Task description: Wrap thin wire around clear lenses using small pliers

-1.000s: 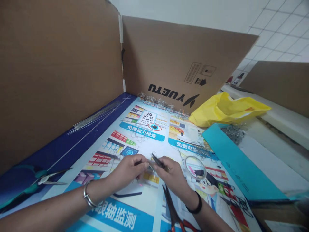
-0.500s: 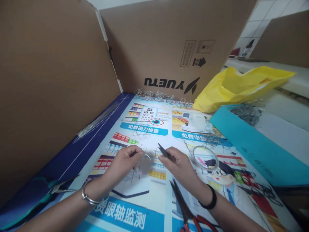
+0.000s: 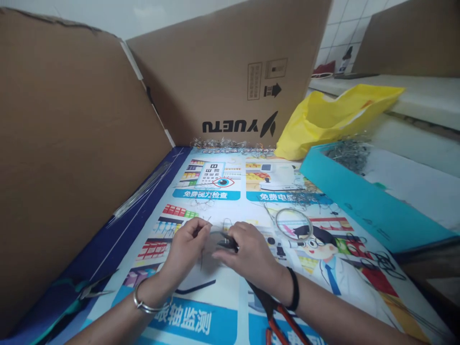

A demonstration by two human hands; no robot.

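Note:
My left hand (image 3: 190,242) is closed in a pinch on a thin wire (image 3: 201,258), whose end hangs below the fingers. Just to its right, my right hand (image 3: 247,247) grips a small dark tool (image 3: 227,242), probably pliers, with its tip pointing toward the left fingers. The tool is blurred, so its jaws are hard to make out. Under my right wrist lie scissors with red handles (image 3: 283,326). A coil of wire (image 3: 294,224) rests on the printed sheet (image 3: 230,302) beyond my right hand.
Teal-handled pliers (image 3: 68,306) lie at the lower left, and straight wires (image 3: 143,189) along the left edge. Cardboard panels (image 3: 215,81) stand behind and left. At the right are a yellow bag (image 3: 323,120), a turquoise box (image 3: 359,206) and black loops (image 3: 384,263).
The tool in my right hand has swung from pointing up-left to pointing left, close to my left fingers. My right hand has moved left, now over the scissors' blades. The camera view has shifted.

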